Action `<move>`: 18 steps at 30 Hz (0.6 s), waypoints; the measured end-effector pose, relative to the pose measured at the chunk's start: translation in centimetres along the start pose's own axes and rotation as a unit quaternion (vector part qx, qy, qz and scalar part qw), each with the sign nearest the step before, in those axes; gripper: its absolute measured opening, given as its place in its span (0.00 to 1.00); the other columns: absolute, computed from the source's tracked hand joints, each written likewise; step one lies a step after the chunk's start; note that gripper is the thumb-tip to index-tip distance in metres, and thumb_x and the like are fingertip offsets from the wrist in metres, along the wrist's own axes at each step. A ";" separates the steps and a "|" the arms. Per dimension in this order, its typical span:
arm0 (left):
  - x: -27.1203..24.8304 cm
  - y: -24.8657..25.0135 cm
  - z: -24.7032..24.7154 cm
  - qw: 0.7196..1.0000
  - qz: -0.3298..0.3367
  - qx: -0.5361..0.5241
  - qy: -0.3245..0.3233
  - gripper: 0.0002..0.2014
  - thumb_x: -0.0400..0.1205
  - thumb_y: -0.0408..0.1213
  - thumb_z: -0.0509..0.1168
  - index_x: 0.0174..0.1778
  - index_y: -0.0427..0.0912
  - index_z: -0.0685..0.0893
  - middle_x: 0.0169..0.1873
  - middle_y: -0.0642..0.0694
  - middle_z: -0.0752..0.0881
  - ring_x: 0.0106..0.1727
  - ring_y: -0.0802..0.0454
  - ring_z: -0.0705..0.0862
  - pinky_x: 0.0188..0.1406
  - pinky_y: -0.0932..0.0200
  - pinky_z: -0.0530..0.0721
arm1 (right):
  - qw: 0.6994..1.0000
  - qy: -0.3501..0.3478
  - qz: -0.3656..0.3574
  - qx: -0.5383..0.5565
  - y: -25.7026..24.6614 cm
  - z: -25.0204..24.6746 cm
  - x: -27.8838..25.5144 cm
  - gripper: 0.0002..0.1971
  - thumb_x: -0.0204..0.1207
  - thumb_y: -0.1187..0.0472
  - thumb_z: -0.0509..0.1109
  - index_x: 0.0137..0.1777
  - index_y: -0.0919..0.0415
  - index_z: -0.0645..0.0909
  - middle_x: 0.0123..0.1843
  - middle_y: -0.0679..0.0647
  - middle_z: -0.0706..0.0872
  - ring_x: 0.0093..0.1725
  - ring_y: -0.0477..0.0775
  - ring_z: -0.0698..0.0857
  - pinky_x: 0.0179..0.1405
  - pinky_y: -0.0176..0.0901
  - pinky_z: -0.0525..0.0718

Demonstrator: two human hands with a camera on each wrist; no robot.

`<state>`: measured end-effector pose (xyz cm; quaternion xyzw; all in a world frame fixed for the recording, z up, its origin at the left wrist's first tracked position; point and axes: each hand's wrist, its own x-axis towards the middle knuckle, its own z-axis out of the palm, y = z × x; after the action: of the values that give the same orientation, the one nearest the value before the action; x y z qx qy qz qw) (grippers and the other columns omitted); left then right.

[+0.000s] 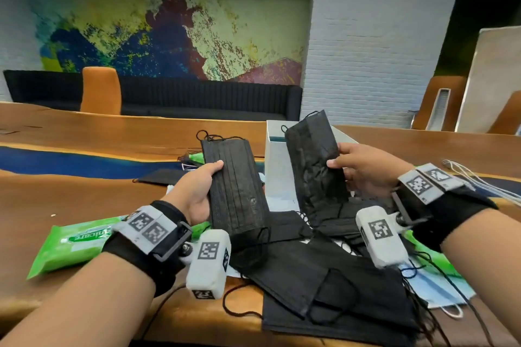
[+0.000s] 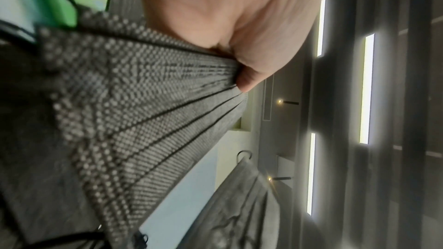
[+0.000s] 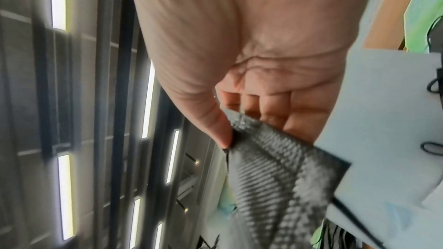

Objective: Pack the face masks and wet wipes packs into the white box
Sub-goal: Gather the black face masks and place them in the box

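My left hand [image 1: 201, 182] grips a black pleated face mask [image 1: 234, 186] upright by its left edge, thumb on the front; the left wrist view shows this mask [image 2: 148, 112] up close under the thumb. My right hand [image 1: 353, 167] pinches a second, crumpled black mask [image 1: 315, 166] in front of the white box [image 1: 277, 166]; the right wrist view shows thumb and fingers closed on that mask [image 3: 271, 169]. Below both hands lies a pile of black masks [image 1: 324, 276]. A green wet wipes pack [image 1: 76, 242] lies at the left, another green pack [image 1: 431, 253] at the right under masks.
The wooden table [image 1: 84, 197] has a blue inlay strip. More masks and a green pack [image 1: 194, 156] lie behind my left hand. White mask loops [image 1: 479, 183] lie at the right edge. An orange chair [image 1: 101, 90] and a dark sofa stand beyond.
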<state>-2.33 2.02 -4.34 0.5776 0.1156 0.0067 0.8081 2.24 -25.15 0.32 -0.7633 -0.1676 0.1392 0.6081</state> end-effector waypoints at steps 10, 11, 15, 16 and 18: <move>0.1 -2.7 5.7 0.996 -0.026 -0.009 -0.089 0.29 0.87 0.57 0.48 0.51 0.38 0.87 0.40 0.36 0.91 0.37 0.44 0.91 0.41 0.49 0.86 | 0.996 -0.066 -0.011 0.065 2.0 3.2 -1.2 0.14 0.81 0.73 0.57 0.60 0.59 0.77 0.45 0.54 0.86 0.37 0.48 0.85 0.31 0.37 0.86; 0.1 -2.8 6.0 0.994 -0.023 -0.010 -0.104 0.32 0.86 0.61 0.46 0.54 0.38 0.87 0.43 0.35 0.91 0.40 0.43 0.91 0.44 0.49 0.86 | 0.996 -0.066 0.000 0.065 2.5 3.3 -0.9 0.14 0.81 0.73 0.57 0.61 0.60 0.77 0.46 0.55 0.86 0.38 0.48 0.86 0.32 0.38 0.86; 0.0 -2.8 6.6 0.988 -0.007 0.016 -0.153 0.33 0.81 0.62 0.57 0.64 0.35 0.83 0.55 0.30 0.87 0.55 0.36 0.88 0.55 0.38 0.85 | 0.998 -0.047 0.021 0.035 3.3 4.0 -0.2 0.12 0.81 0.72 0.60 0.61 0.61 0.77 0.51 0.58 0.85 0.44 0.51 0.87 0.41 0.44 0.88; 0.1 -2.8 6.6 0.988 0.008 0.025 -0.153 0.27 0.82 0.54 0.62 0.65 0.34 0.82 0.54 0.31 0.88 0.52 0.36 0.88 0.53 0.37 0.86 | 0.999 -0.044 0.017 0.014 3.4 4.0 0.0 0.12 0.80 0.71 0.61 0.61 0.63 0.77 0.53 0.59 0.86 0.48 0.54 0.86 0.49 0.48 0.88; 0.4 -2.9 6.7 0.988 0.050 0.038 -0.139 0.17 0.83 0.36 0.64 0.67 0.33 0.81 0.48 0.34 0.90 0.43 0.41 0.90 0.45 0.42 0.89 | 0.999 -0.028 0.002 -0.046 3.5 4.0 0.3 0.14 0.79 0.70 0.64 0.64 0.66 0.78 0.57 0.59 0.86 0.52 0.56 0.86 0.52 0.49 0.87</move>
<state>-1.00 -5.08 -5.05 0.6083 -0.0265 -0.0373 0.7924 1.14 -22.24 -3.94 -0.7865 -0.1890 0.1537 0.5676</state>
